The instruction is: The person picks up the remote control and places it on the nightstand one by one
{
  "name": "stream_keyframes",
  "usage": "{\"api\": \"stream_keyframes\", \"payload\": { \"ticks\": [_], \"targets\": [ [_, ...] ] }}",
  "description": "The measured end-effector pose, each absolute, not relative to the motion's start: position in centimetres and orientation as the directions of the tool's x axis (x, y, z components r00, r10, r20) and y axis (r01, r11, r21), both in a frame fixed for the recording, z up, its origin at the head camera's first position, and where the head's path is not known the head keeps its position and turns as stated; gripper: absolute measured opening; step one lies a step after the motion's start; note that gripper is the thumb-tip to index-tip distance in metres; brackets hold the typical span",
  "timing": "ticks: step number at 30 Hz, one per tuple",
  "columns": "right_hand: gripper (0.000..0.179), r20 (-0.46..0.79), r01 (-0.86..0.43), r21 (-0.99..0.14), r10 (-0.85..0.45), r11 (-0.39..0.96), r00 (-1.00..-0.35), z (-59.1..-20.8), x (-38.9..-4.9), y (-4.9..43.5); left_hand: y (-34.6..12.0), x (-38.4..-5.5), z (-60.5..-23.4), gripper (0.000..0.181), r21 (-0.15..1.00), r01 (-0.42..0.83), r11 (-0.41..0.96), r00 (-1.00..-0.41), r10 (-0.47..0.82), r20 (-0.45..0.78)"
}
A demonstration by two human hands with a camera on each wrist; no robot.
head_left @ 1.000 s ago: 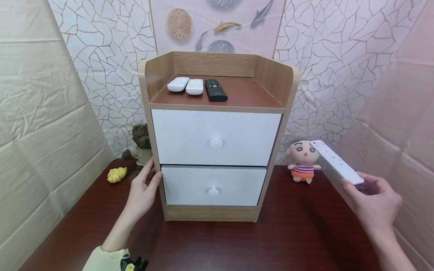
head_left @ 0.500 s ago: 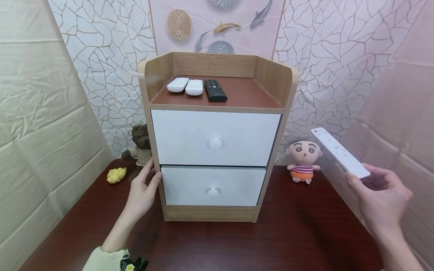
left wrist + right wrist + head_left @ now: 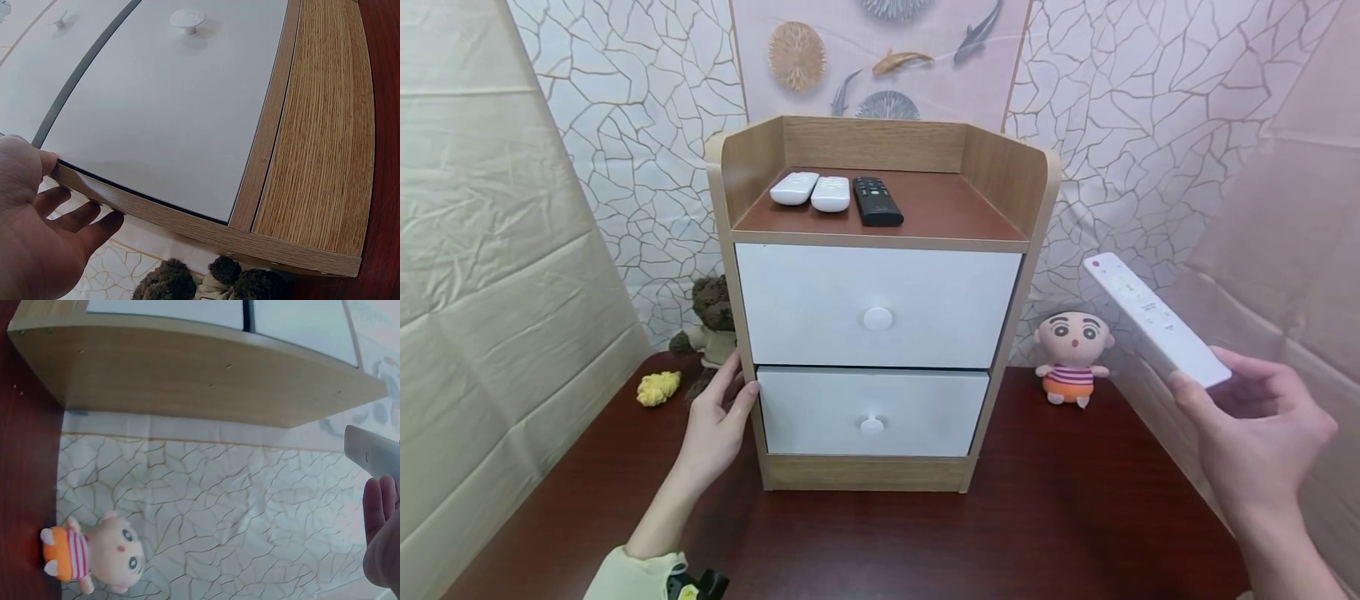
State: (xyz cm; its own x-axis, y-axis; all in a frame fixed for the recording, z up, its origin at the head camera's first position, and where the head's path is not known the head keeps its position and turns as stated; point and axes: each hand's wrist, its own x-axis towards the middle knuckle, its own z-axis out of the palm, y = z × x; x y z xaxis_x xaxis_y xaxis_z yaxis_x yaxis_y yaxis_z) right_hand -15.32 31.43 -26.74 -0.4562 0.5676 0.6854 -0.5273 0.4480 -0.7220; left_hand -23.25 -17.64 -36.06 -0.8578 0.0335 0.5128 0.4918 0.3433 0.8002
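Observation:
In the head view my right hand pinches a long white remote control near its lower end. The remote is tilted in the air, right of the cabinet. In the right wrist view, part of the remote and the hand show at the right edge. My left hand grips the left front edge of a wood-toned cabinet. Its thumb lies at the front and its fingers at the side panel, as the left wrist view shows. Both white drawers, upper and lower, are closed.
On the cabinet top lie two white remotes and a black remote. A boy doll sits to the right. A brown teddy bear and a yellow fluffy thing are at left on the dark red table.
My right hand has moved up and to the right with the white remote, which no longer overlaps the doll in the head view. My left hand has stayed on the cabinet edge.

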Motion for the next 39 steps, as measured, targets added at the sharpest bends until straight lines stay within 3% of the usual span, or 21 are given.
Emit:
{"api": "stream_keyframes", "payload": {
  "ticks": [8, 15, 29, 39],
  "targets": [
    [0.041, 0.720, -0.664, -0.660, 0.546, 0.351, -0.427, -25.9, -14.9, 30.5, -17.6, -23.2, -36.0, 0.059, 0.800, 0.492, 0.344, -0.858, 0.036, 0.512],
    [0.042, 0.776, -0.845, -0.508, 0.514, 0.165, -0.366, -25.4, -14.9, 29.5, -17.7, -23.2, -36.1, 0.059, 0.798, 0.490, 0.352, -0.859, 0.037, 0.511],
    [0.040, 0.838, -0.886, -0.423, 0.454, 0.190, -0.303, -23.8, -14.3, 27.1, -17.6, -23.5, -36.3, 0.057, 0.794, 0.500, 0.347, -0.852, 0.031, 0.523],
    [0.041, 0.864, -0.911, -0.393, 0.390, 0.125, -0.319, -23.2, -15.4, 25.4, -17.6, -23.4, -36.3, 0.057, 0.789, 0.507, 0.347, -0.847, 0.032, 0.530]
  ]
}}
